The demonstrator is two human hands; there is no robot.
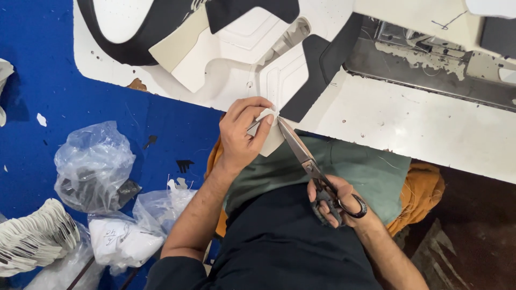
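1 scissors (307,161), tips seemingly up-left, diagonal

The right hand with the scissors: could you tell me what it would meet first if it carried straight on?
Probably the white piece pinched by the left hand; the scissors in the right hand already point at it.

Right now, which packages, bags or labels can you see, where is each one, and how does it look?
Clear plastic bag: on the blue floor at left, crumpled, dark pieces inside.
Second clear bag: just below it, holding white pieces, with a handwritten mark.
Stack of white cut pieces: lower left corner, unwrapped, fanned out.
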